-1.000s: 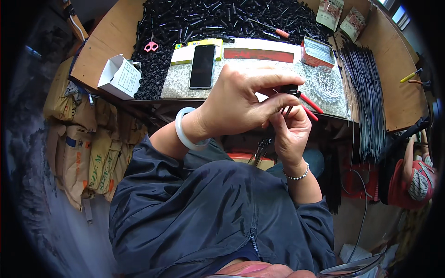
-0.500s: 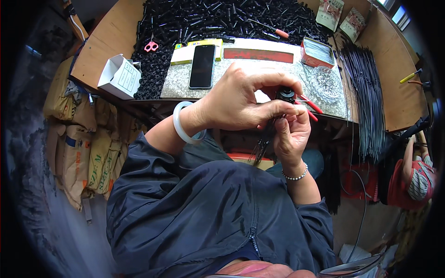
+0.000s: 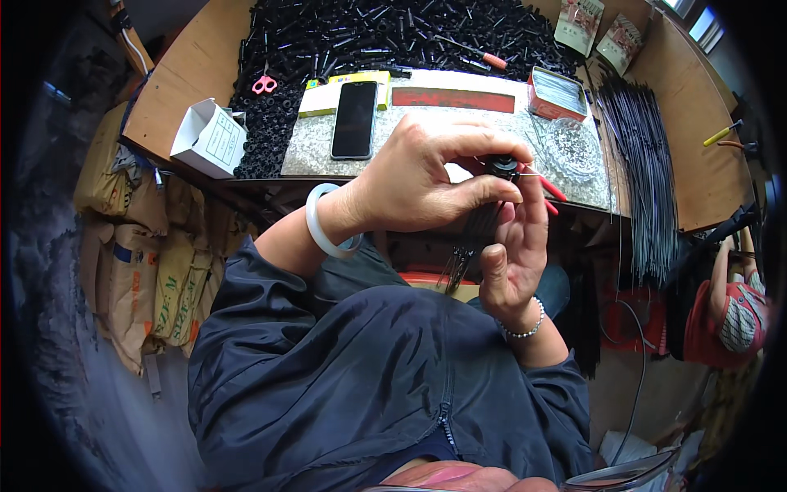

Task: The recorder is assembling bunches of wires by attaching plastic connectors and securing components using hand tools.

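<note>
My left hand [image 3: 418, 176], with a pale bangle at its wrist, pinches a small round black plastic part [image 3: 502, 166] between thumb and fingers above the table's front edge. A thin metal pin [image 3: 529, 174] sticks out of the part's right side. Just below and to the right, my right hand [image 3: 518, 266] has its fingers stretched upward and its thumb apart; its fingertips are close to the pin, and whether they touch it I cannot tell. Thin dark strands [image 3: 461, 258] hang below my left hand, their upper ends hidden. Red-handled pliers [image 3: 552, 190] lie behind the hands.
A heap of black plastic parts [image 3: 393, 37] covers the table's back. Nearer are a phone [image 3: 355, 120], a white box [image 3: 209, 139], pink scissors [image 3: 264, 84], a tin of pins [image 3: 558, 96] and a clear dish [image 3: 572, 149]. Black rods [image 3: 643, 156] overhang the right side. Another person's arm [image 3: 721, 275] shows far right.
My right thumb and fingers have parted from their pinch under the black part and now stretch upward. The left hand keeps hold of the part, which has tilted slightly.
</note>
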Action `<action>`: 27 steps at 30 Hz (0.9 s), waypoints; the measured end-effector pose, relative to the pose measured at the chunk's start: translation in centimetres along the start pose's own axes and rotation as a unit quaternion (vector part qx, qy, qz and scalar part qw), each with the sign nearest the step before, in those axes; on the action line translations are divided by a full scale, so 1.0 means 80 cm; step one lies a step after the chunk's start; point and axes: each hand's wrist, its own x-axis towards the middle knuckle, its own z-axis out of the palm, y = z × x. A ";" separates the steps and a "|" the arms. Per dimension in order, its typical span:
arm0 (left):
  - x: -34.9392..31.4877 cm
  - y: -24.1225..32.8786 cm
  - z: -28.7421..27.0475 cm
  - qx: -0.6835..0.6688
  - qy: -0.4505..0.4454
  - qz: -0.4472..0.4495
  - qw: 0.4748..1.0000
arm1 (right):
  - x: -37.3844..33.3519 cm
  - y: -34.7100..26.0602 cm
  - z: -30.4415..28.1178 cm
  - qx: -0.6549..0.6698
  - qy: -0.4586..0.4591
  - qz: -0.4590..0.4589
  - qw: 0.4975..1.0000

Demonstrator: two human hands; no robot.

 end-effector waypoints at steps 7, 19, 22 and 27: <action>0.000 0.003 0.001 0.003 0.013 0.007 1.000 | 0.004 -0.025 0.002 0.057 -0.005 0.043 0.997; -0.002 0.009 0.005 0.002 -0.003 0.047 0.999 | 0.002 0.010 0.004 -0.031 0.027 -0.109 0.993; -0.002 0.012 0.006 0.004 -0.003 0.050 0.999 | -0.003 0.008 0.004 0.089 0.064 -0.008 0.994; -0.005 0.014 0.008 0.011 -0.005 0.039 0.999 | -0.007 0.017 0.001 0.032 0.085 0.005 0.996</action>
